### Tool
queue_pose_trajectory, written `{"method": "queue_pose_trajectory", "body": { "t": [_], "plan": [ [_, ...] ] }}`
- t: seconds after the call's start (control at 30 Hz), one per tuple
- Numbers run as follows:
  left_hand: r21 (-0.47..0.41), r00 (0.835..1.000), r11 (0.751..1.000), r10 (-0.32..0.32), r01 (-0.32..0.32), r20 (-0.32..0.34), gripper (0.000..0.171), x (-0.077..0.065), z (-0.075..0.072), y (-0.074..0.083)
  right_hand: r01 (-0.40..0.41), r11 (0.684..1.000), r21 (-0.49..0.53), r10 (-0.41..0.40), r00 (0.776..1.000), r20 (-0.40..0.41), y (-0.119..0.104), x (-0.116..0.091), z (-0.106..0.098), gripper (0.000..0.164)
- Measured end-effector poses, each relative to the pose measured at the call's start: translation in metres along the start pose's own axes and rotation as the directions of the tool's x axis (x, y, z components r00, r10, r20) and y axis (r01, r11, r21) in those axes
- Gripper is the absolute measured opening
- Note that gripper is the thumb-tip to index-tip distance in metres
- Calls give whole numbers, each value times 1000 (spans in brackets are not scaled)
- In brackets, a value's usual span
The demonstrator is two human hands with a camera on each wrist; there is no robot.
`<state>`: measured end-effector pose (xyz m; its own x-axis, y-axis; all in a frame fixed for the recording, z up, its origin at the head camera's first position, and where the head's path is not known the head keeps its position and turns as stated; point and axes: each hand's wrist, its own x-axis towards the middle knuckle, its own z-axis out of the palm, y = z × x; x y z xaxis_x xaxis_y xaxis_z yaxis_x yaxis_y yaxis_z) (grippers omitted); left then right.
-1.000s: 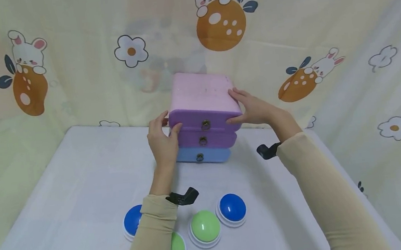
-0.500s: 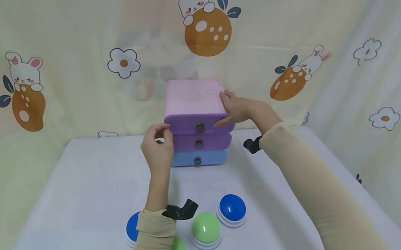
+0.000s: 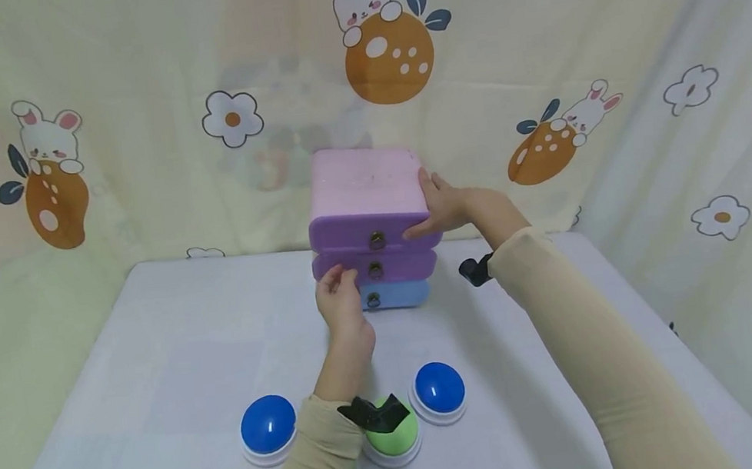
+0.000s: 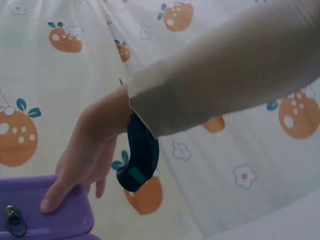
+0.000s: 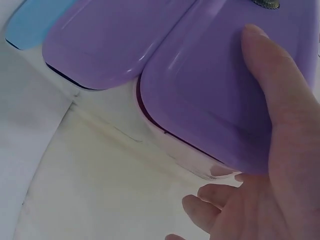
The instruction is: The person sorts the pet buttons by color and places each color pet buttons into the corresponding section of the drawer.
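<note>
A small drawer cabinet [image 3: 370,181] with a pink top stands at the back of the table, its two purple drawers above a blue drawer [image 3: 400,294]. My right hand [image 3: 451,206] rests on its upper right corner. The thumb lies across the top purple drawer [image 5: 210,95], the other fingers by the side. My left hand [image 3: 343,312] is in front of the lower left of the cabinet, fingers loosely bent beside the middle purple drawer [image 3: 407,266], left of its ring pull [image 3: 375,270]. Nothing shows between its fingers; contact with the drawer front is unclear.
Two blue dome buttons [image 3: 268,425] and two green dome buttons [image 3: 393,430] on white bases are at the front of the white table [image 3: 177,381]. My left forearm partly covers the green ones. A patterned curtain [image 3: 160,174] hangs right behind the cabinet.
My left hand has left the upper left edge of the cabinet and moved down and right to the middle drawer. My right hand stays on the right corner. The head view has shifted slightly.
</note>
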<state>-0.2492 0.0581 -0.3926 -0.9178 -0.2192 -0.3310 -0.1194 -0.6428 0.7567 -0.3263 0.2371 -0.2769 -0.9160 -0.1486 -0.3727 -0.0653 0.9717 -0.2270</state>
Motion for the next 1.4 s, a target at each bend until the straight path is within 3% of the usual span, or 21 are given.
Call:
{"method": "queue_pose_trajectory", "body": {
  "t": [0.13, 0.23, 0.33, 0.5, 0.63, 0.77, 0.97, 1.07, 1.27, 1.4],
  "plan": [
    [-106, 996, 990, -92, 91, -7, 34, 0, 3, -5, 24, 1000, 14, -25, 1000, 12, -1, 1, -2, 125],
    [-185, 988, 971, -153, 151, -2, 26, 2, 6, -10, 35, 999, 23, -35, 999, 14, -2, 1, -2, 125],
    [-269, 978, 941, -208, 205, 19, 20, 6, 7, -16, 32, 999, 31, -32, 999, 22, -3, 1, -2, 124],
    [-406, 963, 874, -264, 266, 63, 35, 10, 4, -21, 11, 999, 31, -12, 999, 45, -5, 0, -1, 124],
    [-435, 950, 846, -287, 310, 118, 41, 12, 2, -24, -9, 1000, 17, 8, 998, 59, -6, 0, -2, 124],
    [-386, 939, 856, -304, 343, 160, 40, 13, 3, -26, -27, 1000, 11, 26, 998, 59, -6, 0, -4, 125],
    [-329, 939, 884, -279, 333, 201, 20, 15, 4, -32, 4, 998, 57, -7, 999, 51, -6, 0, -3, 125],
    [-334, 938, 883, -267, 330, 220, 15, 17, 3, -33, 19, 997, 79, -23, 998, 50, -5, 0, -3, 125],
    [-346, 935, 882, -233, 319, 266, 42, 19, 2, -34, 21, 995, 97, -26, 998, 58, -6, -2, -3, 126],
    [-318, 937, 898, -220, 303, 272, 43, 20, 0, -34, 32, 992, 121, -39, 997, 59, -6, -1, -3, 126]
  ]
}}
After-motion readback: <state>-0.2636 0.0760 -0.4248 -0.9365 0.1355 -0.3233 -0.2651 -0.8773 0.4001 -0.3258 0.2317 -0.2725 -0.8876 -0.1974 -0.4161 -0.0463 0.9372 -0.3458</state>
